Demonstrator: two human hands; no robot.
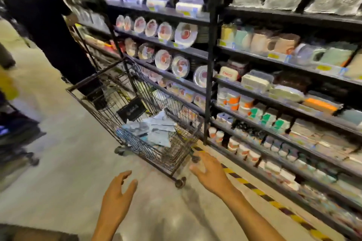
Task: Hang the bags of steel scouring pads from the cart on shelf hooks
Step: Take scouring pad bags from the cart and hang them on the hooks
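Pale concrete floor (68,162) runs down a shop aisle, and the wire shopping cart (141,148) stands on it at a slant, its far side close against the dark shelving (210,84). The bags of steel scouring pads (158,133) lie in a loose grey-blue heap in the cart's near end, with a black box (132,111) just beyond them in the basket. Both hands are bare and hold nothing: the right hand (209,174) reaches with fingers spread toward the cart's near corner, and whether it touches the rim is unclear, while the left hand (117,195) hangs open on the near side of the cart, apart from it. The step looks like reaching in for a bag. It would go best to come over the near rim from above, take one bag by its top edge so the hanging hole stays free, and lift it straight up clear of the wire. No hook is plainly visible, so the target needs finding first. Room is tight on the cart's shelf side, where the upright post and shelf lips jut out and a yellow-and-black floor tape (242,181) marks the line. The cart's aisle side is open floor, though a person in dark clothes (45,25) stands beyond its far end.
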